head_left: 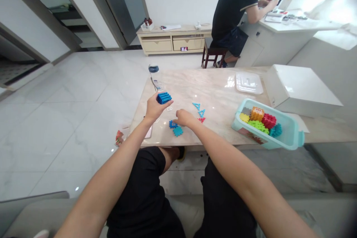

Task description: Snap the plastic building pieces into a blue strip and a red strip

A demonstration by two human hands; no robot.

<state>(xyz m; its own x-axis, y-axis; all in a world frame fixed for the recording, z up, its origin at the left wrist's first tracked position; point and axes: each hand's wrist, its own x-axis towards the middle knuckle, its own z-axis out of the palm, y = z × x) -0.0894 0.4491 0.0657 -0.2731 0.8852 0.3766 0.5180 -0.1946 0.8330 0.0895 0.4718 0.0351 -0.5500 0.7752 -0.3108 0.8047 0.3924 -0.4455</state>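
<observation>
Ridged, bright stack of blue toothed tiles (164, 98)

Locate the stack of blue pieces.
The blue stack is in the left hand, slightly left of centre in the head view, with the bottle just beyond.

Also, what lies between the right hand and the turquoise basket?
The head view shows two light-blue triangles and a red piece there, nearer the right hand than the basket.
</observation>
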